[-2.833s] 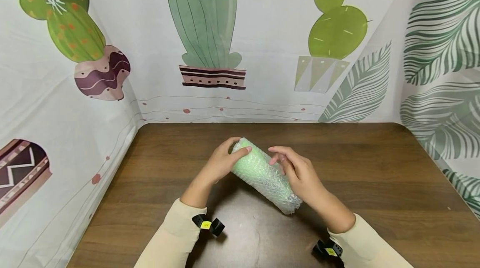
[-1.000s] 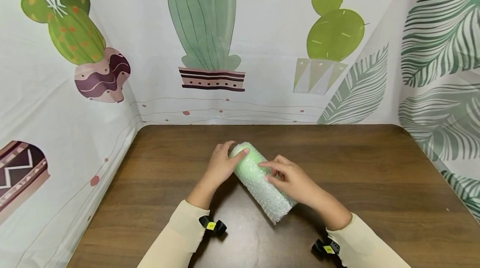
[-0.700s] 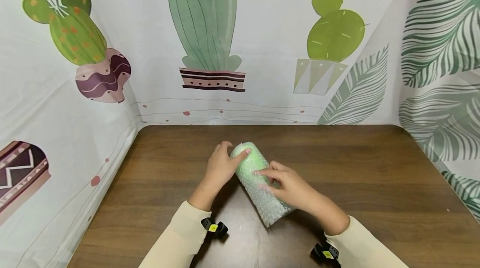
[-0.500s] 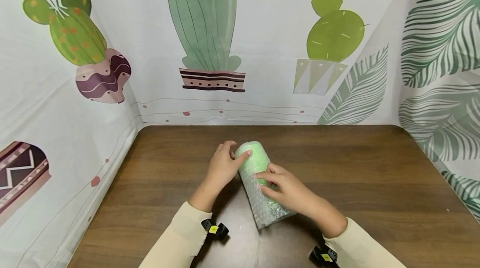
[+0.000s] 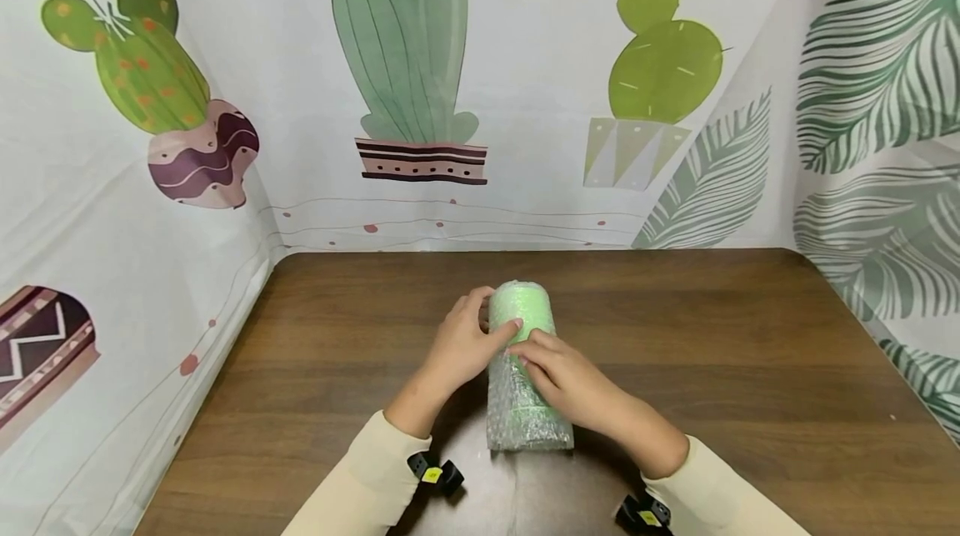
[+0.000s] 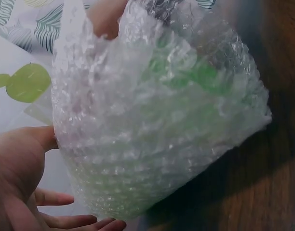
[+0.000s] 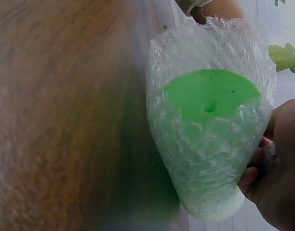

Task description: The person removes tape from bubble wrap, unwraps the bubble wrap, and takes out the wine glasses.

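Note:
A green cylinder (image 7: 195,94) lies wrapped in clear bubble wrap (image 5: 528,429) at mid-table, its long side pointing toward the person. The right wrist view shows its flat round end with a small hole, framed by loose wrap that sticks out past it. My left hand (image 5: 463,346) holds the far part from the left, thumb on top and fingers down the side. With thumb and fingers together, my right hand (image 5: 576,382) pinches the wrap over the middle of the roll, close beside the left thumb. The right palm hides part of the roll's right side.
The brown wooden table (image 5: 712,336) has rounded far corners. Behind it and at both sides hangs a white cloth (image 5: 540,61) printed with cacti and leaves. Small black devices with yellow labels sit at both wrists.
The wrapped cylinder has swung from a diagonal, near end at right, to pointing straight at the person. My right hand has come down onto the wrap; my left hand has shifted right.

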`<state>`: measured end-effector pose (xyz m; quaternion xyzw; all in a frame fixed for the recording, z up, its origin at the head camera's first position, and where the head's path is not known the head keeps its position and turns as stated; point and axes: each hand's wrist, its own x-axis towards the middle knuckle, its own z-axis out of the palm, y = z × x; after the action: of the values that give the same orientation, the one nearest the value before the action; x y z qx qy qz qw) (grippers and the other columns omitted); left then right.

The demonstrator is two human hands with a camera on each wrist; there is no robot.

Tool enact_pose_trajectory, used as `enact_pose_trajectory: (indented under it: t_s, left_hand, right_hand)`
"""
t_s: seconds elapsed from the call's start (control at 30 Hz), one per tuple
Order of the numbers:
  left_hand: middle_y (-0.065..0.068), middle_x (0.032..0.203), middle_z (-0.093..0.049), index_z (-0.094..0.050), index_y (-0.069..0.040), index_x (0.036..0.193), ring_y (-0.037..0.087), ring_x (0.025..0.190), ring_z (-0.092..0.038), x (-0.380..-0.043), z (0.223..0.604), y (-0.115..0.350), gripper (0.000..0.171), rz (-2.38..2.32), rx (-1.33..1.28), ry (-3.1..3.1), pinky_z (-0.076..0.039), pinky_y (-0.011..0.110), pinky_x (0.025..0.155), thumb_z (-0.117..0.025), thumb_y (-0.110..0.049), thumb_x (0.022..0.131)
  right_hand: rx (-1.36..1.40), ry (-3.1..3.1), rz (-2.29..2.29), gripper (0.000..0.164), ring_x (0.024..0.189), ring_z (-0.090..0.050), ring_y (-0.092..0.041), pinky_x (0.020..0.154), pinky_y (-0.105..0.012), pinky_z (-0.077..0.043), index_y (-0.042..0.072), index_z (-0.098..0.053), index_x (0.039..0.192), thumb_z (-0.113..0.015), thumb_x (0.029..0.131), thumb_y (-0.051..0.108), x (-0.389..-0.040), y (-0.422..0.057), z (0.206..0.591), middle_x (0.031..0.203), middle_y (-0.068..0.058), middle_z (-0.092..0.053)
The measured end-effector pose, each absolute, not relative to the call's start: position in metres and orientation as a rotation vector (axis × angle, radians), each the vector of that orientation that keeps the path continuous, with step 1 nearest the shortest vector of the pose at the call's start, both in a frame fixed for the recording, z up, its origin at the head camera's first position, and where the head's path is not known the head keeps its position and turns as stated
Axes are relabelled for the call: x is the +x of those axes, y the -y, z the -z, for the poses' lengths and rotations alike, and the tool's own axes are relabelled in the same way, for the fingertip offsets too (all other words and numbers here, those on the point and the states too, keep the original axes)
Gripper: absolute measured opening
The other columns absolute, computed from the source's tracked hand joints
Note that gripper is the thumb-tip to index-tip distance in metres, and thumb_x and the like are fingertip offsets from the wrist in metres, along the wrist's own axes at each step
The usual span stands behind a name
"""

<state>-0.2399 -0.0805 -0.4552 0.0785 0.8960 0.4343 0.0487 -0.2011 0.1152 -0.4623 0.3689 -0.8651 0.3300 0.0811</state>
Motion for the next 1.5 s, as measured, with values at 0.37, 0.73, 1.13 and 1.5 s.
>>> enact_pose_trajectory:
  t_s: [0.37,0.73,1.13,1.5]
  left_hand:
    - [0.017,0.139,-0.053,-0.05,-0.009,0.144,0.032,0.117,-0.059,-0.238,0.45,0.077,0.063,-1.293,0.29,-2.84,-0.052,0.05,0.095,-0.066,-0.043,0.093]
    - [0.014,0.129,-0.056,-0.056,-0.008,0.138,0.026,0.108,-0.061,-0.24,0.45,0.08,0.046,-1.372,0.277,-2.89,-0.053,0.038,0.08,-0.062,-0.024,0.096]
    - [0.012,0.146,-0.041,-0.051,-0.021,0.147,0.016,0.075,-0.051,-0.236,0.456,0.081,0.049,-1.389,0.388,-2.853,-0.046,0.029,0.065,-0.055,-0.016,0.099]
    - [0.011,0.139,-0.049,-0.065,-0.014,0.123,0.012,0.074,-0.048,-0.24,0.455,0.084,0.029,-1.355,0.361,-2.904,-0.044,0.026,0.064,-0.054,-0.011,0.097]
  right_hand:
    - [1.053,2.59,-1.068,0.022,0.072,-0.04,0.002,0.066,-0.019,-0.043,0.01,-0.071,0.109,-0.054,0.098,-0.001,-0.202,-0.115,0.46,0.091,0.005,-0.05]
    - [1.075,2.479,-1.025,0.036,0.08,-0.05,-0.006,0.071,-0.022,-0.046,0.01,-0.069,0.115,-0.051,0.093,-0.011,-0.211,-0.118,0.454,0.113,-0.003,-0.057]
    - [0.958,2.594,-0.761,0.023,0.062,-0.04,0.0,0.062,-0.023,-0.043,0.015,-0.072,0.119,-0.069,0.096,0.02,-0.227,-0.114,0.451,0.081,0.007,-0.055]
    - [0.951,2.68,-0.617,0.029,0.066,-0.039,-0.005,0.062,-0.023,-0.039,0.016,-0.073,0.124,-0.07,0.096,0.025,-0.239,-0.095,0.452,0.087,0.003,-0.055]
